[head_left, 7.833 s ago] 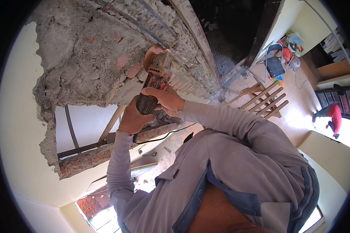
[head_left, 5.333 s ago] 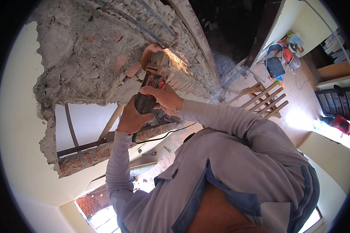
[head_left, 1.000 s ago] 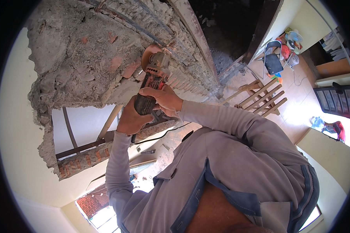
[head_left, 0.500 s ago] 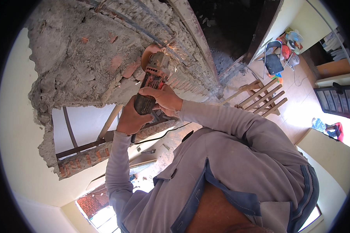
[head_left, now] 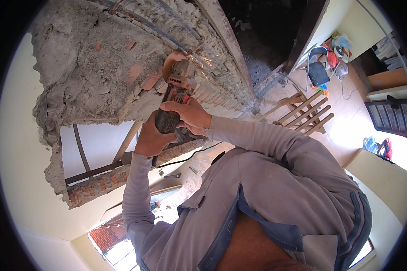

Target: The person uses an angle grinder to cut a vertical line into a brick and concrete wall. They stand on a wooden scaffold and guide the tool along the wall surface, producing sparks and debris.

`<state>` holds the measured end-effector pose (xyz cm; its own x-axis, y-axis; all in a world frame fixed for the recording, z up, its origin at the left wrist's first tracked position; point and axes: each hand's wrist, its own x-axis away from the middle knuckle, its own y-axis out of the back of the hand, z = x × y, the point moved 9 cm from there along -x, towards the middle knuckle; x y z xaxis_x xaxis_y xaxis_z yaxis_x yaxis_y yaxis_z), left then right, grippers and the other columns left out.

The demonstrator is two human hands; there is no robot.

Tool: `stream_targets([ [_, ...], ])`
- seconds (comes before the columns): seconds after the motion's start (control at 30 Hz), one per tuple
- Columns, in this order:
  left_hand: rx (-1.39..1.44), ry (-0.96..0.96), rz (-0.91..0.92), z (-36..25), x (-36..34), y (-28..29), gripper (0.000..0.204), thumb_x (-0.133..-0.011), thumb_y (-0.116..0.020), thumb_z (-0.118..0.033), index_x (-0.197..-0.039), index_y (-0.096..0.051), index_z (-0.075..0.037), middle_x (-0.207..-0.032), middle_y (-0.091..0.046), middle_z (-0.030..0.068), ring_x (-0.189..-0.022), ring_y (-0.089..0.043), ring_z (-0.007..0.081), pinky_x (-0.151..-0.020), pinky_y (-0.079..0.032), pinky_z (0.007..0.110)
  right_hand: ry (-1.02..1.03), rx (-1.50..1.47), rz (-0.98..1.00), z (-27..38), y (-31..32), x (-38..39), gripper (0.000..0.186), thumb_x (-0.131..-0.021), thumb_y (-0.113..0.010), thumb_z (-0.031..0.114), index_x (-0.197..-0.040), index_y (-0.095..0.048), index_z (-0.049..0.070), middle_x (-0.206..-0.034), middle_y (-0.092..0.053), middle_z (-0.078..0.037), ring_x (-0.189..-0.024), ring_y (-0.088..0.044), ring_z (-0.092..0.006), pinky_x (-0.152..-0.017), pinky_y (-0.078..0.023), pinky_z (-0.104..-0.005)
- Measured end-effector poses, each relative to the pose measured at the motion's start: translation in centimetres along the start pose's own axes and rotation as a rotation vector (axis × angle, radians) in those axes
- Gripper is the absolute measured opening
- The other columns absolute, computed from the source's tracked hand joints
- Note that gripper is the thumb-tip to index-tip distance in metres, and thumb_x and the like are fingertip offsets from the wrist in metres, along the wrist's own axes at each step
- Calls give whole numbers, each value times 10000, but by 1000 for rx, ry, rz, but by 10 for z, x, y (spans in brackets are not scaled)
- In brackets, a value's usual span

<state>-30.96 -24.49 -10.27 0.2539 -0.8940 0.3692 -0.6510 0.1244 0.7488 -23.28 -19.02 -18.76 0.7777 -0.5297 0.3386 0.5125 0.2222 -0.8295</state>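
Observation:
Both my hands are closed around a worn black and red angle grinder [head_left: 172,95]. My left hand [head_left: 153,137] wraps the rear of its body, and my right hand [head_left: 193,116] grips it farther forward, the thumb lying across the top. The grinder's brownish disc [head_left: 171,66] meets a metal reinforcing bar [head_left: 178,44] in the broken concrete [head_left: 90,79]. A few sparks fly off to the right of the disc. From the grinder's rear, a black cord [head_left: 185,160] trails to the right.
Exposed red bricks [head_left: 99,185] edge an opening below the concrete. Wooden slats [head_left: 306,114] stand on the tiled floor [head_left: 343,110] at right. Beyond are a chair [head_left: 319,72] heaped about with items, a dark doorway [head_left: 269,34] and a partly visible person [head_left: 385,148] in red.
The spray of sparks has become smaller and fainter. My hands and the grinder have barely shifted. At the far right, the other person has moved slightly.

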Motion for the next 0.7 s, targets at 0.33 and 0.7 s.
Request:
stream_targets([
  [0.33, 1, 40, 29, -1, 0, 0, 676, -640, -811, -128, -1244, -538, 5, -1035, -657, 88, -910, -637, 195, -856, -519, 332, -9, 24, -15, -1, 2, -1, 329, -824, -812, 236, -1081, -646, 115, -1014, -690, -45, -897, -698, -202, -820, -565, -467],
  [0.7, -6, -32, -2, 4, -3, 1, 700, -622, -798, -201, -1235, -540, 18, -961, -658, 125, -817, -638, 234, -782, -535, 357, -6, 16, -8, -2, 1, -2, 343, -831, -814, 244, -1096, -638, 115, -1039, -680, -49, -929, -689, -206, -846, -555, -498],
])
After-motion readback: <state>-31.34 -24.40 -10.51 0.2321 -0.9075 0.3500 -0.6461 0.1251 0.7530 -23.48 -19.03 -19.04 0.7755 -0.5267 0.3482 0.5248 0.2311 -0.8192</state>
